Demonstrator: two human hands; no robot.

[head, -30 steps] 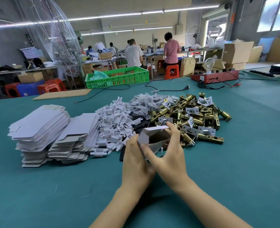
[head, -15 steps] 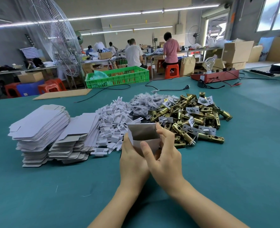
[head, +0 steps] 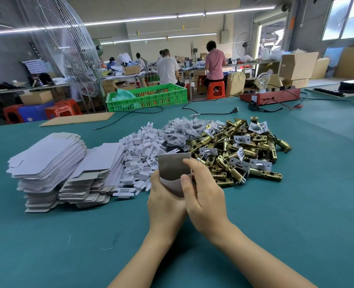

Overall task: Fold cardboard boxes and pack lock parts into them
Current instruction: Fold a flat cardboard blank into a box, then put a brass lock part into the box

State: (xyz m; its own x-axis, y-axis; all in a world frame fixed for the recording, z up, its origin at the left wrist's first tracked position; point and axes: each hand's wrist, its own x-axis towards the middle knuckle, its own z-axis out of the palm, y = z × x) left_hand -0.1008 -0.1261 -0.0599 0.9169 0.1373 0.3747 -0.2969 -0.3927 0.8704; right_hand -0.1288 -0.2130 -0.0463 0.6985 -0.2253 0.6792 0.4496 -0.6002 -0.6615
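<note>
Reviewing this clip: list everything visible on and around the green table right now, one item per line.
small cardboard box: one, grey-white, held upright in both hands
flat box blanks: two stacks, white, table left
plastic inserts: one pile, white, beside the blanks
bagged parts: one pile, clear bags, behind the box
brass latches: one pile, gold, table right
crate: one, green, far edge
red device with bulb: one, far right
left hand: grips the box
right hand: grips the box

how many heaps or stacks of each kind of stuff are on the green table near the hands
flat box blank stacks: 2
white insert heap: 1
bagged small parts heap: 1
brass latch heap: 1
box being folded: 1
total: 6
</note>
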